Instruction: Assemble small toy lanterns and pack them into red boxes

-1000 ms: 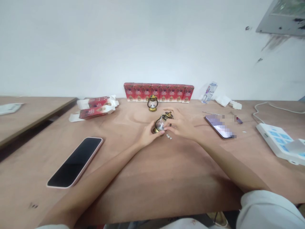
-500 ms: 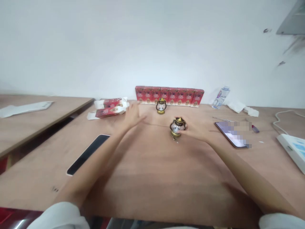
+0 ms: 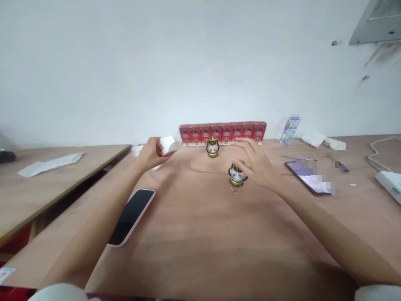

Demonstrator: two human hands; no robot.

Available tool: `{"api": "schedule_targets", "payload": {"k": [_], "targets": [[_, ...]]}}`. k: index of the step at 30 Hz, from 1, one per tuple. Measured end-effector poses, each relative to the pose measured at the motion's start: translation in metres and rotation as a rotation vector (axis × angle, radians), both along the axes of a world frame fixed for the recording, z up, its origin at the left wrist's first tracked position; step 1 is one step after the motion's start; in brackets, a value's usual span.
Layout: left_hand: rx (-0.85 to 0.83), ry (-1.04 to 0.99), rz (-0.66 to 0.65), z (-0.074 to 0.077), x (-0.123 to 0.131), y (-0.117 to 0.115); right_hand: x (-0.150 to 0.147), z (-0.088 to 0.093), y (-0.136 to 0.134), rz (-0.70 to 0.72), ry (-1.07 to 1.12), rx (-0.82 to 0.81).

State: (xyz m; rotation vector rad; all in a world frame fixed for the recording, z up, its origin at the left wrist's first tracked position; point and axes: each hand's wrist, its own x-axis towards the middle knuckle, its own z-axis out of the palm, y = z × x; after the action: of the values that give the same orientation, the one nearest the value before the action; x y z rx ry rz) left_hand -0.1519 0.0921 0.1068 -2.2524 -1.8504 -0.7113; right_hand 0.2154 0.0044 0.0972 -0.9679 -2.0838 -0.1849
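My left hand (image 3: 151,154) is wrapped round a small red carton (image 3: 161,148) whose white flaps stand open toward the right. Over a small bronze-coloured lantern (image 3: 237,175) with a clear body, my right hand (image 3: 255,161) is open with its fingers apart. That lantern stands upright on the table, and a tiny loose bit (image 3: 234,190) lies in front of it. A second, similar lantern (image 3: 212,147) stands further back. Behind it a row of several red boxes (image 3: 222,133) lines the wall. Part of another white-flapped carton shows behind my left hand.
A phone with a pale pink edge (image 3: 133,217) lies by my left forearm. On the right are a lit phone (image 3: 308,177), a clear plastic bottle (image 3: 290,129), crumpled tissue (image 3: 314,139) and a white device with a cable (image 3: 390,184). A gap separates the left table (image 3: 59,179).
My left hand has taken hold of a red carton and lifted it. My right hand has let go of the front lantern, now standing on the table. The view has shifted slightly.
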Motion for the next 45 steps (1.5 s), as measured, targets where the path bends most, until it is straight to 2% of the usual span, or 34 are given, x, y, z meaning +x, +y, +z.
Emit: {"api": "schedule_targets", "payload": {"k": [4,6,9,12,16,18,22,25,27,29,31,33,35,37,41,45], "targets": [[0.179,0.074,-0.284,0.022,0.065,-0.031,-0.028,0.029,-0.013,0.125,0.011,0.004],[0.241,0.074,-0.393,0.035,0.089,-0.040,-0.039,0.040,-0.012,0.138,0.030,-0.005],[0.426,0.010,-0.457,0.052,0.112,-0.047,-0.049,0.055,-0.002,0.064,0.120,0.018],[0.573,-0.058,-0.496,0.060,0.127,-0.054,-0.052,0.067,0.004,-0.022,0.264,0.028],[0.622,-0.047,-0.568,0.056,0.136,-0.058,-0.048,0.074,-0.004,0.028,0.376,0.012],[0.678,-0.017,-0.563,0.052,0.136,-0.054,-0.044,0.074,-0.008,0.107,0.384,-0.076],[0.856,0.022,-0.430,0.036,0.135,-0.037,-0.041,0.069,-0.006,0.275,0.538,-0.421],[0.940,-0.019,-0.309,0.023,0.138,-0.024,-0.045,0.061,0.007,0.347,0.714,-0.506],[0.910,-0.010,-0.332,0.018,0.140,-0.022,-0.047,0.054,0.017,0.300,0.751,-0.421],[0.831,0.037,-0.411,0.022,0.140,-0.026,-0.046,0.050,0.027,0.198,0.686,-0.262],[0.755,0.072,-0.478,0.031,0.139,-0.034,-0.040,0.047,0.034,0.113,0.512,-0.097],[0.692,0.072,-0.519,0.043,0.136,-0.044,-0.031,0.047,0.037,0.109,0.283,0.014],[0.601,0.075,-0.583,0.053,0.134,-0.052,-0.022,0.049,0.037,0.176,0.102,0.046],[0.456,0.098,-0.684,0.058,0.132,-0.056,-0.016,0.051,0.034,0.239,0.035,0.048],[0.176,0.048,-0.878,0.057,0.130,-0.052,-0.009,0.058,0.026,0.263,0.051,0.054],[0.077,-0.085,-0.970,0.053,0.131,-0.047,-0.007,0.062,0.021,0.228,0.023,0.007]]}}
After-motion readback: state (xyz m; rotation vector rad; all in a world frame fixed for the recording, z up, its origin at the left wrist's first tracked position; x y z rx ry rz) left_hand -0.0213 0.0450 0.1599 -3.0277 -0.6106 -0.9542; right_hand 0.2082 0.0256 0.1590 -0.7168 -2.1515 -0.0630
